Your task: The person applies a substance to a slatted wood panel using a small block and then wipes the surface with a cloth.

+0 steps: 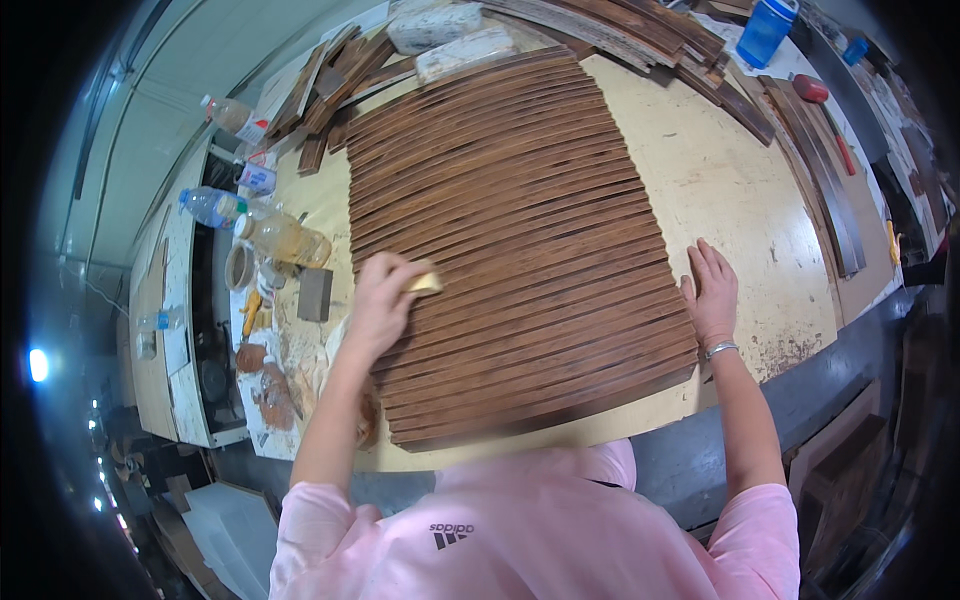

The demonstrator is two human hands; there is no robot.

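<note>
A wide row of dark brown wooden slats (520, 240) lies side by side on a pale workbench (730, 190). My left hand (382, 300) is closed around a small yellowish sanding block (427, 284) and presses it on the slats near their left ends. My right hand (711, 292) lies flat, fingers spread, on the bench against the right ends of the slats. A bracelet sits on that wrist.
Left of the slats stand plastic bottles (213, 206), a jar (290, 240), a grey block (315, 294) and stained rags. More stacked wooden strips (620, 25) and two pale blocks (440, 25) lie at the far end. A blue bottle (766, 30) stands far right.
</note>
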